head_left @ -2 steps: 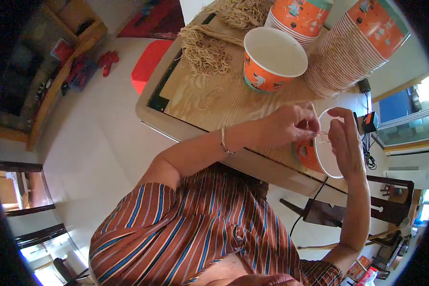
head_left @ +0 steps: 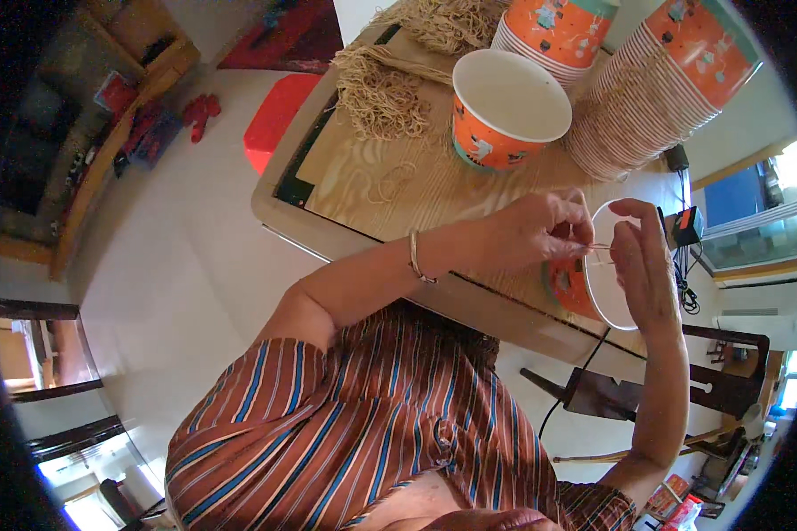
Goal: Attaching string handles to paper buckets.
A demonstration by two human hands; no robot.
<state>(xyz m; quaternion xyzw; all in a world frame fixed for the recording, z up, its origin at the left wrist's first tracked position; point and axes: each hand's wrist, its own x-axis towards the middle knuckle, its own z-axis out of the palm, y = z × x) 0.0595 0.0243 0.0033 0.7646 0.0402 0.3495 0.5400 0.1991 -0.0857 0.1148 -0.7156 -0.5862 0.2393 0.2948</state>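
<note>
Over the desk's (head_left: 363,190) right edge, nothing has moved: our left hand (head_left: 540,232) and right hand (head_left: 642,274) still pinch thin tan strands (head_left: 599,248) above the tilted orange paper cup (head_left: 580,288).

Bare tabletop (head_left: 390,181) lies open left of the hands — upright cup (head_left: 505,111) and 2 cup stacks (head_left: 655,88) block beyond.

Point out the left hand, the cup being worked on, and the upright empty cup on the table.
left hand (head_left: 540,232), head view, on the knuckles.
held cup (head_left: 604,288), head view, on its white inside.
empty cup (head_left: 510,93), head view, on its white inside.
</note>
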